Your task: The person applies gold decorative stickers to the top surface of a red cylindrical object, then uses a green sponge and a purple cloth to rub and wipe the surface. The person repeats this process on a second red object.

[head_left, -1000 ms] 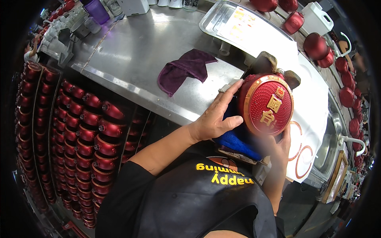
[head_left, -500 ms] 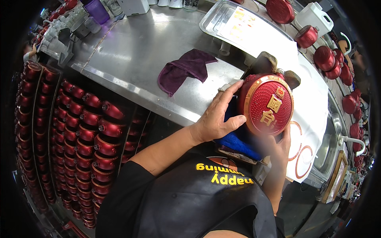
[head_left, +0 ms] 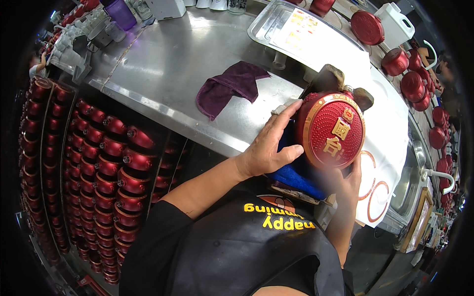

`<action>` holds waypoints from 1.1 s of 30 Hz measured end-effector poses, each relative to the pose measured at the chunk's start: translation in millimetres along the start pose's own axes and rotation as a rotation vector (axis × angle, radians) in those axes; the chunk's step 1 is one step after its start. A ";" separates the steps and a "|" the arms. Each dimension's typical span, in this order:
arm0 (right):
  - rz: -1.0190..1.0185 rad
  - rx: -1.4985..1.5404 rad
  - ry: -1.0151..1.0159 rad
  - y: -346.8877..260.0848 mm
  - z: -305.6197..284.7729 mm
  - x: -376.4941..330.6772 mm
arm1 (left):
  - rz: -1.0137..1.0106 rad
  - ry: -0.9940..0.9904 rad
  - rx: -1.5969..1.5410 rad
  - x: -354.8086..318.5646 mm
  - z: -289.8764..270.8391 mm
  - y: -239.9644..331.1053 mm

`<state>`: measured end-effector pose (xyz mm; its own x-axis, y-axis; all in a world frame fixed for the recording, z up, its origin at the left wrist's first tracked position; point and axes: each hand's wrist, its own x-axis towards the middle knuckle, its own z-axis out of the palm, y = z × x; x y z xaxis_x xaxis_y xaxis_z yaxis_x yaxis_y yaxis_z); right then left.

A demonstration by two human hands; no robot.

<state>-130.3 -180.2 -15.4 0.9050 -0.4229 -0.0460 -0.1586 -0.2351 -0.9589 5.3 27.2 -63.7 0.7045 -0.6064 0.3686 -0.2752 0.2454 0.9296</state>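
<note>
Racks at the far left hold many red bottles lying on their sides in rows, necks pointing outward. A steel table runs above the racks. A purple cup and small grey fittings stand at its upper left edge. A dark purple cloth lies crumpled near the table's middle, apart from both hands.

The left hand presses against the left side of a round red bottle. Its fingers are spread slightly apart and laid flat on the bottle's edge, with the thumb pointing toward the gold rim. A blue cloth sits under the left hand, between it and the bottle's lower edge. The bottle is held upright on its edge above the table's near side, with its gold-lettered face turned to the camera.

The right hand supports the bottle from below. Its fingers curl up behind the lower rim; how tightly they close cannot be told.

Judged from this grip, the step in hand is wiping or inspecting the bottle's face. The next move likely calls for a firm two-handed hold while the bottle is turned.

A steel tray at upper centre holds a printed sheet. Further right, more red bottles stand along a white surface. A white jug stands behind them.
</note>
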 end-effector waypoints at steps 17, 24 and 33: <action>-0.002 0.018 -0.003 0.6 0.5 0.1 | 0.004 0.037 0.067 1.0 4.6 2.0; 0.006 0.012 0.011 -0.1 1.6 -0.4 | -0.049 0.023 0.017 0.7 3.0 0.4; -0.007 -0.004 0.011 0.9 0.9 -0.2 | -0.038 0.011 -0.142 0.6 -0.1 -6.5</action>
<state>-130.3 -179.5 -16.5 0.9018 -0.4306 -0.0367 -0.1542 -0.2413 -0.9581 7.6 25.3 -69.5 0.7201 -0.6089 0.3327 -0.1540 0.3273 0.9323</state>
